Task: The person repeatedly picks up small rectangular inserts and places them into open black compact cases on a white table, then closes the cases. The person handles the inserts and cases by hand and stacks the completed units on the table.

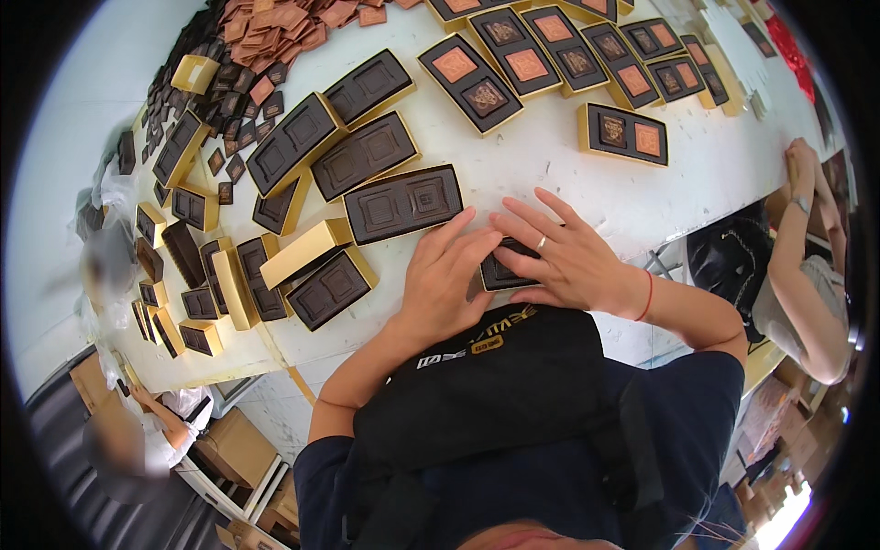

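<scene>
Close to my body, a small box with a black insert lies at the table's near edge, largely hidden under my fingers. My left hand grips its left end, thumb and fingertips at the edge. From the other side, my right hand reaches across it, fingers spread over the top and thumb along the near side. Whether anything sits in the insert is hidden. Just beyond my left fingertips is a gold-sided box with a black two-hollow insert, with no squares in it.
More unfilled gold boxes crowd the left. Loose dark squares and copper squares are heaped far left. Filled two-square boxes stand far right. Other people's arms show at right and lower left.
</scene>
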Tool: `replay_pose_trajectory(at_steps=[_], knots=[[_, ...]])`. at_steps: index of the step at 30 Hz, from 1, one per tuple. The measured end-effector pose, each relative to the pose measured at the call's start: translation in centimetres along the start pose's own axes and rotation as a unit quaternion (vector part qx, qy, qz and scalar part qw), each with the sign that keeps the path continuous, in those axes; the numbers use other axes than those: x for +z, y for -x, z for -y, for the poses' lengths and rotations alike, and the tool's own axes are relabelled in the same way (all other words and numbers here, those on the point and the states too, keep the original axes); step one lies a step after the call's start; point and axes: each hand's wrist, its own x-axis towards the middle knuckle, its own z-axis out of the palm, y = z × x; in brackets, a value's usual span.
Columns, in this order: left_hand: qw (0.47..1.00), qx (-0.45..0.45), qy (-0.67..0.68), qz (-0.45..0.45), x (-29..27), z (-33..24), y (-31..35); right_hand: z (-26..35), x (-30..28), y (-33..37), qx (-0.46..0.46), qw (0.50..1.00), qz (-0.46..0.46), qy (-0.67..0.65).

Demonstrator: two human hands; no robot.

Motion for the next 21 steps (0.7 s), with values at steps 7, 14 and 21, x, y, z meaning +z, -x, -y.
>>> replay_pose_trajectory(at_steps=[7, 14, 21], knots=[[0.998, 0.032, -0.013, -0.049, 0.2, 0.1, 1.3, -0.7, -2.0, 2.0, -0.003, 0.999, -0.018, -0.036], [0.932, -0.131, -0.16, -0.298, -13.6, 2.0, 6.6, -1.3, 0.0, 1.0, 0.194, 0.874, -0.414, -0.164], [0.851, -0.309, -0.283, -0.317, -22.9, 8.4, 14.6, 2.2, 2.2, -2.8, 0.179, 0.901, -0.323, -0.229]])
